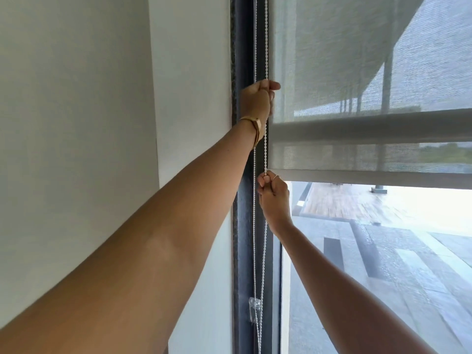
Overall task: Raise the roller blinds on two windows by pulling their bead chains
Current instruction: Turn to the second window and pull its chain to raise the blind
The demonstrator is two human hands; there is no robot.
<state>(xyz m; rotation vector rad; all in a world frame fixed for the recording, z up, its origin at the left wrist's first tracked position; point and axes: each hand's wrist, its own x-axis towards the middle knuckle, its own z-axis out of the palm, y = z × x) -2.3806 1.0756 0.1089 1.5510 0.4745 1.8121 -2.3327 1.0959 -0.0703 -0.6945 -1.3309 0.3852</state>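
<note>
A grey see-through roller blind (357,72) covers the upper part of the window; its bottom bar (383,178) hangs about mid-height. A white bead chain (265,149) runs down the dark window frame at the blind's left edge, in two strands. My left hand (256,98), with a gold bracelet on the wrist, is shut on the right strand high up. My right hand (274,198), with a ring on one finger, is shut on the same strand lower down, just under the blind's bottom corner.
A clear plastic chain holder (254,310) sits low on the dark frame (242,226). A white wall (102,98) fills the left. Through the bare glass (383,251) I see paved ground outside.
</note>
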